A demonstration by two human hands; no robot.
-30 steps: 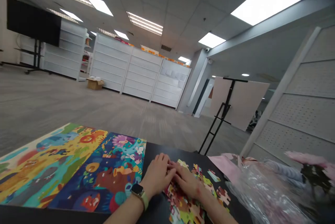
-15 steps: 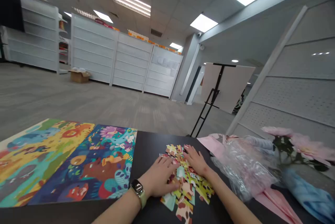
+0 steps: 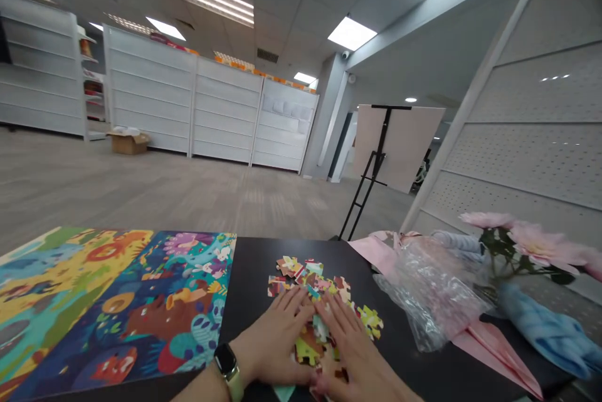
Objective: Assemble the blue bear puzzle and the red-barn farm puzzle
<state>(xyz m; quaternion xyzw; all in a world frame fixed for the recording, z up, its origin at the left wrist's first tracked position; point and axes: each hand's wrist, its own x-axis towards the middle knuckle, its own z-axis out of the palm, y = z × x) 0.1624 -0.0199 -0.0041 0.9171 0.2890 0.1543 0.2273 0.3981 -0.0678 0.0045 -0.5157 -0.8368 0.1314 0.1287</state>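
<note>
A heap of loose jigsaw puzzle pieces lies on the black table. My left hand rests flat on the left part of the heap, fingers stretched forward, with a watch on its wrist. Over the right part lies my right hand, palm down and fingers spread. The fingertips of both hands nearly meet, and pieces show between them. Some pieces stick out beyond the fingers, such as a yellow-green one on the right. What lies beneath the palms is hidden.
To the left are colourful animal puzzle pictures lying flat. At right sit clear plastic wrapping, pink paper, a blue cloth and pink flowers. Beyond the table stand an easel and white shelving.
My hands have come closer together and nearer to me over the pieces. The pieces have shifted and spread at the far end. The whole view has turned slightly.
</note>
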